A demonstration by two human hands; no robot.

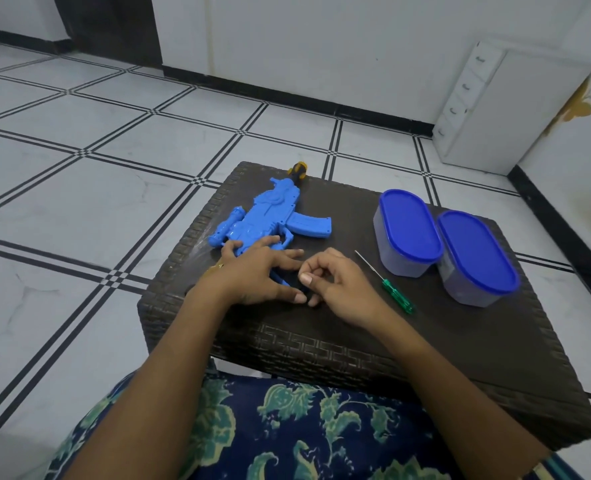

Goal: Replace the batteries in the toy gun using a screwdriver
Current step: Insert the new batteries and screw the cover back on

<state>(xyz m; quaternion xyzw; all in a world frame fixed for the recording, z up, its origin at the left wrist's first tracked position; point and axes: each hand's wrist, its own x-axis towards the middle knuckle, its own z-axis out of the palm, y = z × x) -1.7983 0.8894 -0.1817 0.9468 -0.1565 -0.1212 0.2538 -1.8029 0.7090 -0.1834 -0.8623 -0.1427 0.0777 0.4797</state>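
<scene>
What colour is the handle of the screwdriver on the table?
The screwdriver handle is translucent green; the head view shows it best.

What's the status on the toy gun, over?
Left hand spread on toy gun. Right hand curled beside it, contents unclear. Screwdriver lies untouched. Nothing blocking.

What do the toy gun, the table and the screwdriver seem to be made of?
Toy gun: glossy blue moulded plastic, judging by its highlights. Table: probably dark brown plastic, moulded in a woven-rattan pattern. Screwdriver: translucent green plastic handle, thin bare metal shaft.
</scene>
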